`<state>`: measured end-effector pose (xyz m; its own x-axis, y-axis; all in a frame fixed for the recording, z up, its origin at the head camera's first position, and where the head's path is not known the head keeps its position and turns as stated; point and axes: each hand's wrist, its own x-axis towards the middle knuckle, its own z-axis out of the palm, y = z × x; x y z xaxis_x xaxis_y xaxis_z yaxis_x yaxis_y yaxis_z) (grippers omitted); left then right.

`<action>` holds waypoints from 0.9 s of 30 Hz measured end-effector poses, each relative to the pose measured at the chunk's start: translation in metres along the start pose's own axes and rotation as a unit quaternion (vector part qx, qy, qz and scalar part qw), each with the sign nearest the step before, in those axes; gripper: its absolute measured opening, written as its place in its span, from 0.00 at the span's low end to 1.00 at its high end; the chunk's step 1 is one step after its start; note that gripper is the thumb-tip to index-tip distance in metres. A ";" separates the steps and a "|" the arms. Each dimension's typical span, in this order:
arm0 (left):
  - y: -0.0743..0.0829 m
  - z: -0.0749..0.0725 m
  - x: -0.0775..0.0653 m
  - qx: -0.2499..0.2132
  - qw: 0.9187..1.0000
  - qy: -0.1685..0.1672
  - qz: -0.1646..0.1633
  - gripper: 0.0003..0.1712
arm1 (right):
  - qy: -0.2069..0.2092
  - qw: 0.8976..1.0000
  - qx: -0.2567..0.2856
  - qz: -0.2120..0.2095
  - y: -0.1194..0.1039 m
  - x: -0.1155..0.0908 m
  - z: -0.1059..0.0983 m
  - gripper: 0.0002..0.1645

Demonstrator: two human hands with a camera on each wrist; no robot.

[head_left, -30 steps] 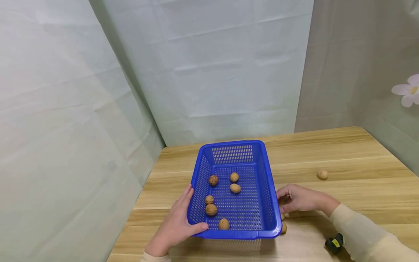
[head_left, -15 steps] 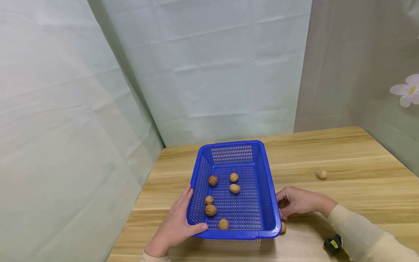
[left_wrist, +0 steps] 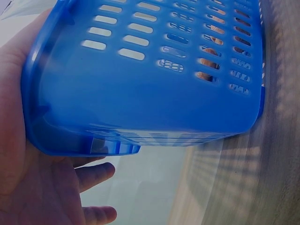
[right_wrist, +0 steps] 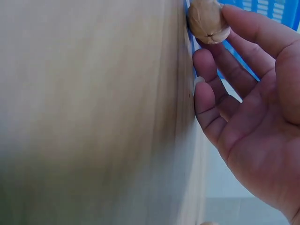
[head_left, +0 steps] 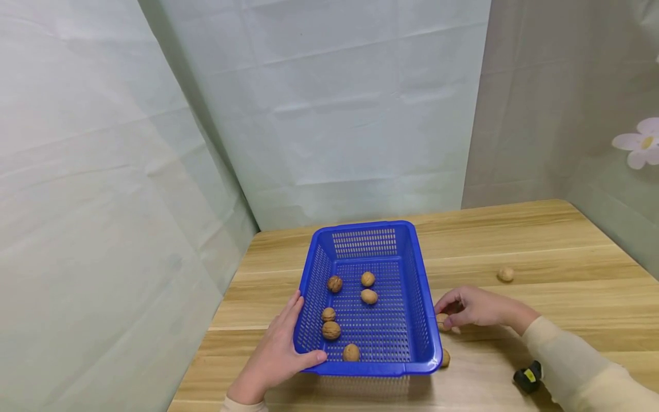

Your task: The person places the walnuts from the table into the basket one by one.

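A blue plastic basket (head_left: 423,274) with perforated walls stands on the table, with several walnuts (head_left: 332,330) on its floor. My left hand (head_left: 275,349) rests on its near left corner, thumb on the near rim and fingers straight along the left side. In the left wrist view some of those fingertips (left_wrist: 96,178) extend past the rim. Beside the basket's right wall, my right hand (head_left: 476,309) pinches a walnut (right_wrist: 206,21) between thumb and fingers, low over the table; whether the nut touches the wood is unclear. Another walnut (head_left: 445,359) lies partly hidden by the basket's near right corner.
A lone walnut (head_left: 506,274) lies farther back on the right of the wooden table (head_left: 556,252). A small black object with a yellow label (head_left: 527,377) is beside the right sleeve. Pale cloth walls (head_left: 334,114) rise behind and to the left.
My right hand has shifted slightly, and the walnut in its fingers now shows more clearly beside the basket. The left hand and the basket have stayed in place.
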<state>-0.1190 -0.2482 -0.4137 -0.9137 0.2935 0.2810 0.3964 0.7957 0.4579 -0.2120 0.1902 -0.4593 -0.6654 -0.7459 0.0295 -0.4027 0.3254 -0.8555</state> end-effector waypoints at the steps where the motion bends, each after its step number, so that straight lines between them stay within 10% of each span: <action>1: 0.000 0.000 0.000 0.000 1.000 0.000 0.001 0.65 | 0.011 1.000 -0.012 0.014 0.001 -0.001 -0.002 0.13; 9: -0.001 0.001 0.000 0.000 1.000 0.002 0.006 0.64 | 0.084 0.993 -0.071 0.045 0.006 -0.004 -0.015 0.19; 27: -0.001 0.002 0.001 -0.001 1.000 0.001 0.008 0.64 | 0.107 0.984 -0.133 0.053 0.007 -0.007 -0.018 0.27</action>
<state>-0.1207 -0.2480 -0.4152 -0.9072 0.3055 0.2892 0.4112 0.7896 0.4556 -0.2213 0.2080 -0.4565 -0.8187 -0.5687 0.0796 -0.4549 0.5577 -0.6943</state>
